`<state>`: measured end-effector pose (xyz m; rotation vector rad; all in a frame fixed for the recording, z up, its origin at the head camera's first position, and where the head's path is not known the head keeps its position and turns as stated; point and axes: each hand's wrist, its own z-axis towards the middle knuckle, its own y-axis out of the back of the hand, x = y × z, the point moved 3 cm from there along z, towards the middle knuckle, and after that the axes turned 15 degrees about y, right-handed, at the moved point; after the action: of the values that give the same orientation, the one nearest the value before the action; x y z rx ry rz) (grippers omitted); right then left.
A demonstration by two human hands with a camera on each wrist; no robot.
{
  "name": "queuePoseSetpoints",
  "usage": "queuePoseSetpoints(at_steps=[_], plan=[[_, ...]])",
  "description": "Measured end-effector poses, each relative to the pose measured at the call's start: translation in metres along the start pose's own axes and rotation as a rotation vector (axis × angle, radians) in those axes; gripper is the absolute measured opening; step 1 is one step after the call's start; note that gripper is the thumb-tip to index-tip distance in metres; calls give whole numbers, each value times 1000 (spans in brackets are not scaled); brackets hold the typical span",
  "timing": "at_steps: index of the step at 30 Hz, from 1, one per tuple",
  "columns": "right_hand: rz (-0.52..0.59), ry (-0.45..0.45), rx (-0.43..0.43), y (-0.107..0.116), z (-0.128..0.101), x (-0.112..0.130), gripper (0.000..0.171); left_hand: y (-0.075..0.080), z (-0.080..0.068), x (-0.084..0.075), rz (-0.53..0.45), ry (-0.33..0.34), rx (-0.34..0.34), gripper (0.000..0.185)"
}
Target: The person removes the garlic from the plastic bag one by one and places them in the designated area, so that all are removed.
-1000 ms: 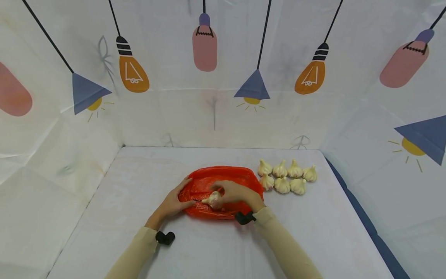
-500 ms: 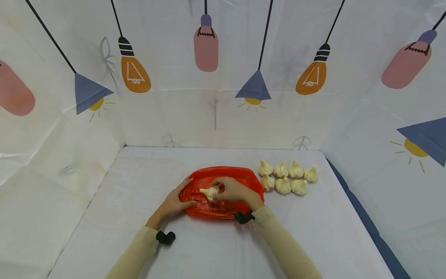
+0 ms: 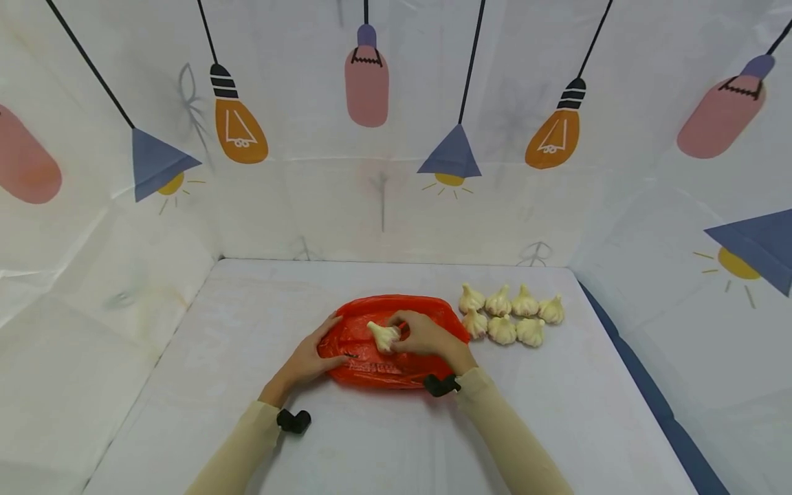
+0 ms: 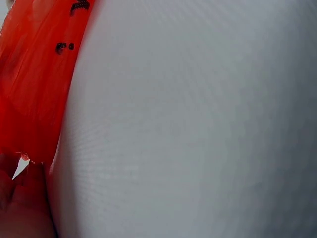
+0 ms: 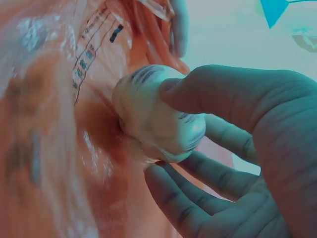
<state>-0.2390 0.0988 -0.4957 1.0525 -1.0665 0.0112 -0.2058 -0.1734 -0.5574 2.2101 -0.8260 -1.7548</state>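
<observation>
On a white table [image 3: 216, 385] walled by lamp-print sheets, our right hand [image 3: 427, 335] pinches a garlic bulb [image 3: 383, 335] just above the red plastic bag [image 3: 371, 368], while our left hand [image 3: 307, 357] presses flat on the bag's nine o'clock edge. Seven more bulbs [image 3: 510, 313] sit at two o'clock. A firm pinch and a pinned bag should serve best.

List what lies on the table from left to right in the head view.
Left hand → red plastic bag → garlic bulb held by the right hand → group of garlic bulbs.
</observation>
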Motion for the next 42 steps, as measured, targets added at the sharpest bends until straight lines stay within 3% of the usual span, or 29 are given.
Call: queuePoseSetpoints(at_steps=[17, 30, 42], plan=[[21, -8, -81, 6, -13, 3, 37, -1, 0, 0, -2, -13, 2, 93], [3, -34, -228, 23, -24, 19, 46, 0, 2, 2, 15, 3, -5, 93], [70, -31, -329, 38, -40, 24, 52, 0, 0, 1, 10, 13, 1, 93]])
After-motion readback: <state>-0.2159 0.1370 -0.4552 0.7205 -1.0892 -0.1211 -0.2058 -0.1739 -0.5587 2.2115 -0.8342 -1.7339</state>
